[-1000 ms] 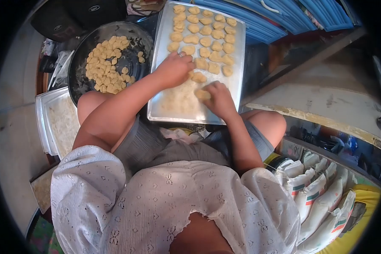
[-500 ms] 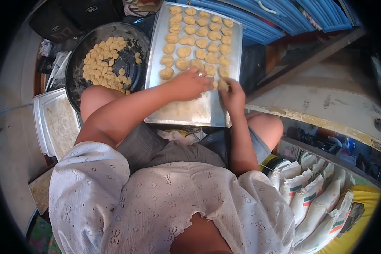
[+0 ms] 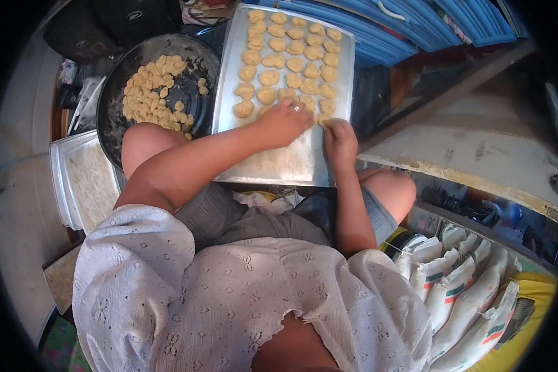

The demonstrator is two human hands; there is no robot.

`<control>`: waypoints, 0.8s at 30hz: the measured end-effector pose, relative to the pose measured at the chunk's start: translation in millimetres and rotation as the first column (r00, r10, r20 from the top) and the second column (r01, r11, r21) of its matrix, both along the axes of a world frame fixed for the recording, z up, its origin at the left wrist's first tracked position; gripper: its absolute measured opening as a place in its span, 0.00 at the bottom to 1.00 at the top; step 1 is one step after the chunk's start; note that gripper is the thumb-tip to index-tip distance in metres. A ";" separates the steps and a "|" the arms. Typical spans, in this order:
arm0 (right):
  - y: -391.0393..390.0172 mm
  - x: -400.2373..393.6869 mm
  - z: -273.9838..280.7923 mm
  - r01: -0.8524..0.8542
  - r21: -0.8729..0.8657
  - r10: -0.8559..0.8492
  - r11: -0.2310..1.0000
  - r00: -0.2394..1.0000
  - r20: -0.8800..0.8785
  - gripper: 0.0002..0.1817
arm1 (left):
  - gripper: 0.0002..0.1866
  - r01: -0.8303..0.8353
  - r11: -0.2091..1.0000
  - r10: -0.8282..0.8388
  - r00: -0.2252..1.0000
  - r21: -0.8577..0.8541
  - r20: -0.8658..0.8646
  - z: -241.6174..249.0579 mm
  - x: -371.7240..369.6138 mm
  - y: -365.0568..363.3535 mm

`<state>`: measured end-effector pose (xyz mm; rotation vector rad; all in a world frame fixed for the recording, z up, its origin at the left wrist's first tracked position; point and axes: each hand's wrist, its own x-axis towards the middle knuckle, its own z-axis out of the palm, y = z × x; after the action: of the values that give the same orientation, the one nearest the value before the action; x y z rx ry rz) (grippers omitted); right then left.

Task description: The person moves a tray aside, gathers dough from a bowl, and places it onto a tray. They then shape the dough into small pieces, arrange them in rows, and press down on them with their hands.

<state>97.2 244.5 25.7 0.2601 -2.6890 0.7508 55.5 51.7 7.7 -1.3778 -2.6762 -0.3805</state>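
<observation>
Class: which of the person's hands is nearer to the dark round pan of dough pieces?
Left. The left hand lies nearer the pan; the right hand is farther off toward the tray's opposite side.

A tray [image 3: 229,74] rests across the person's knees, dough pieces [image 3: 294,63] in rows on its far half. Both hands lie on it, the left hand [image 3: 285,123] beside the right hand [image 3: 340,139], at the nearest row. Left of the tray stands a pan [image 3: 108,124] with more pieces in it. Bags [image 3: 471,291] lie to the person's right.
</observation>
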 end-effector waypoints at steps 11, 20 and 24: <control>-1.8 11.2 -8.2 -0.087 0.070 0.089 0.994 0.996 -0.016 0.15 | 0.34 -0.161 0.987 0.161 0.987 -0.009 0.017 21.6 2.0 -23.4; -19.8 -2.7 -2.0 -0.044 0.156 0.056 0.987 0.996 -0.072 0.25 | 0.38 -0.298 0.954 0.299 0.954 -0.019 0.015 3.9 -13.8 -36.4; -38.3 -52.3 11.2 -0.156 0.195 0.152 0.968 0.988 0.035 0.28 | 0.40 -0.301 0.954 0.301 0.954 0.008 -0.001 14.2 -17.4 -33.6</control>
<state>44.9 206.1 36.9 0.5179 -2.7892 0.5292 38.1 18.1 21.9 -0.9424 -2.8167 -0.3563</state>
